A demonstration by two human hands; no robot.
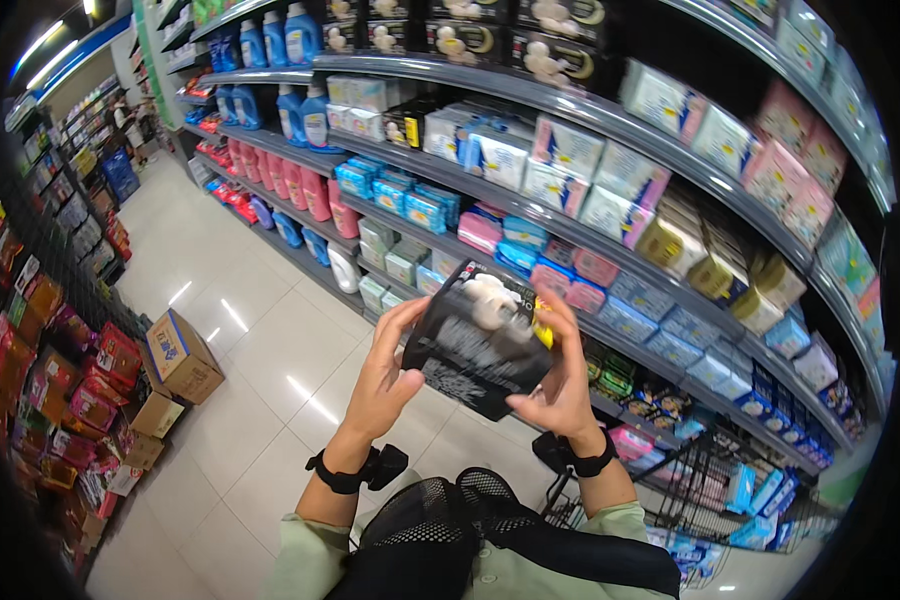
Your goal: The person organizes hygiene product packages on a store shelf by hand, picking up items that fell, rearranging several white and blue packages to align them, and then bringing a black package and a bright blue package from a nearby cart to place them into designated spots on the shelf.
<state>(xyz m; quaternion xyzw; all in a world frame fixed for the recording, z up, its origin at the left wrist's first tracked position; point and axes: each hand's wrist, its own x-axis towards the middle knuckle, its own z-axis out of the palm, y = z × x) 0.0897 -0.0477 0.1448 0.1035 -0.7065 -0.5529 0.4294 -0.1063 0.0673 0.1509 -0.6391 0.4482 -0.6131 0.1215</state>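
Between my two hands, above the tiled floor, is a black package [469, 337] of what look like sanitary pads. Its upper end shows a fluffy white picture, and a yellow label sits at its right edge. The lower face bears writing blurred by motion. My left hand [390, 367] grips the left side, thumb at the near edge. My right hand [566, 367] holds the right side, its fingers over the yellow label and its thumb at the near corner. Similar black packages [457, 41] stand on an upper shelf ahead.
Curved-looking store shelves [450, 67] run along the front and right. They hold blue detergent bottles [300, 34], pink bottles [315, 191] and many soft packs. A wire shopping cart [690, 480] with blue packs stands at lower right. Cardboard boxes [184, 360] and bagged goods [82, 390] line the left.
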